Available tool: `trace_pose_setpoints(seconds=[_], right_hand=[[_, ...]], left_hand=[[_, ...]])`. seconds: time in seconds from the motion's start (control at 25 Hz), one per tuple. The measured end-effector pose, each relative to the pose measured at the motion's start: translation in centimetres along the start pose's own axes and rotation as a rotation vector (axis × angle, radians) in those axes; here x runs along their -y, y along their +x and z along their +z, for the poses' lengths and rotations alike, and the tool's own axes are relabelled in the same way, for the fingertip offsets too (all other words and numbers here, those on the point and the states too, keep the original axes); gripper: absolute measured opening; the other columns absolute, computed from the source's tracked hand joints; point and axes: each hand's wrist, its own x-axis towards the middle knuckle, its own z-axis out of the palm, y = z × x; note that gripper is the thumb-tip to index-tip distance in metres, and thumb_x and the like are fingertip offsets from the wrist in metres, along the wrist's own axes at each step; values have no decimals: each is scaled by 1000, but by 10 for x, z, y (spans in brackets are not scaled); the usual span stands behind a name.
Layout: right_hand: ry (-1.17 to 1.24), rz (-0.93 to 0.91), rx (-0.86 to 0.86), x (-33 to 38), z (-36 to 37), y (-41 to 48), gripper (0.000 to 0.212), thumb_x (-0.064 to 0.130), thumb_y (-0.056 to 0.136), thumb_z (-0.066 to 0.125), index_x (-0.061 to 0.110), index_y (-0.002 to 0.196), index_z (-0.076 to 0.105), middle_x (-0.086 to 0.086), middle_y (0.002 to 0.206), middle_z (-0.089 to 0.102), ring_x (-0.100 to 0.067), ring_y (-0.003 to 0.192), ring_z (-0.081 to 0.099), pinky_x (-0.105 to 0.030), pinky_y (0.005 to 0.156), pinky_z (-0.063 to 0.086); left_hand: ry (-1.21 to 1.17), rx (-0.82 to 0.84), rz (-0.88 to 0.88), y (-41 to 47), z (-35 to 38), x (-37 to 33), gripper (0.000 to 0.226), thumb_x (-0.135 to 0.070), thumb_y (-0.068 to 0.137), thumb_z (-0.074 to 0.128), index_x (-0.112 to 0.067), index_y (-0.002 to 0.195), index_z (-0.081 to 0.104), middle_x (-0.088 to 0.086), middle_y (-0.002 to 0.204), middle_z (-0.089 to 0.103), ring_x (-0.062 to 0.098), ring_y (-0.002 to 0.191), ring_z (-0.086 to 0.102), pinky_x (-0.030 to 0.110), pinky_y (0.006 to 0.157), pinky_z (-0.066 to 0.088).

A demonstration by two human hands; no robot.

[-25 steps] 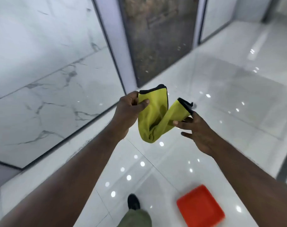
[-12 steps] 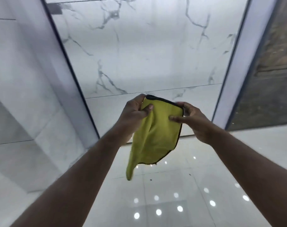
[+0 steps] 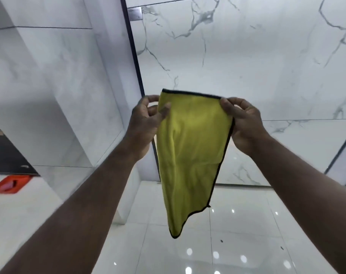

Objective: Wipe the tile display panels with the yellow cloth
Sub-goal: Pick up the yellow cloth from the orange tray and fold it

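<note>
Yellow microfibre cloth with black edging [image 3: 190,147] is pinched at both top corners by left hand [image 3: 146,123] and right hand [image 3: 242,125]; a slipping corner may drop it before reaching the white marble-veined tile panel [image 3: 247,56].

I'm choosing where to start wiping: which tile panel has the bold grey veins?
The large marble panel straight ahead, behind the yellow cloth, right of the dark frame strip. The angled panel to its left looks almost plain.

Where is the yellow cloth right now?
The yellow cloth hangs in the middle of the head view, pinched at its top corners between the left hand and the right hand, in front of the white marbled tile panel.
</note>
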Motion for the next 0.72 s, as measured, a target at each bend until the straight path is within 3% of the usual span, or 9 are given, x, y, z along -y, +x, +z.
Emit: trace_pose_setpoints(seconds=[0.08,0.12,0.2,0.28,0.36,0.44,0.52,0.64,0.72], right_hand=[[92,-25,-74,-6,11,49,23,18,86,88,13,102,72,-5,94,77,-22,86,72,-42,81,65],[111,-19,-130,-14,4,75,30,19,84,89,10,107,72,-7,98,78,-23,89,73,-44,83,64],[122,26,-192,-36,-19,121,62,34,79,93,1,125,69,-11,109,78,-26,98,74,-46,86,62],[-13,222,-70,-78,-56,154,87,67,81,79,6,140,63,-13,130,74,-29,118,72,-54,100,57],[-244,537,126,-130,-87,169,76,78,87,60,24,141,64,-3,132,74,-27,126,69,-58,108,47],[-248,668,141,-179,-108,186,61,53,93,70,21,144,59,-4,128,75,-31,129,66,-61,107,46],[-143,626,-22,-205,-115,218,80,24,92,80,23,160,38,-10,134,68,-36,129,64,-60,104,52],[-65,541,-67,-203,-109,269,98,16,94,80,47,163,18,-11,138,62,-34,125,65,-57,99,55],[-149,476,91,-203,-109,293,103,7,93,79,57,159,18,-12,132,69,-31,119,70,-53,93,60]], left_hand=[[71,67,-167,16,-2,42,61,-26,84,93,-17,135,60,8,125,78,25,113,77,34,85,66],[117,85,-277,20,3,70,58,-29,80,94,-14,130,67,7,123,80,28,116,77,34,86,65],[56,-34,-448,42,17,118,50,-37,82,90,-7,118,75,11,115,82,34,110,78,42,90,64],[-94,-212,-574,84,26,149,51,-36,86,90,-3,122,74,15,111,82,37,105,78,52,95,62],[-161,-278,-660,140,31,165,50,-32,90,89,-1,125,72,18,111,81,38,102,77,53,93,63],[-122,-287,-716,191,34,179,46,-29,95,84,0,128,71,19,110,80,35,98,75,48,88,64],[-50,-310,-746,224,31,191,35,-23,98,82,-2,124,73,15,104,80,31,92,73,41,86,62],[-28,-337,-757,255,24,199,18,-10,97,78,-6,114,74,14,101,78,30,94,69,47,98,59],[-66,-378,-745,271,19,205,29,0,92,79,-2,119,72,18,110,78,32,95,72,47,94,61]])
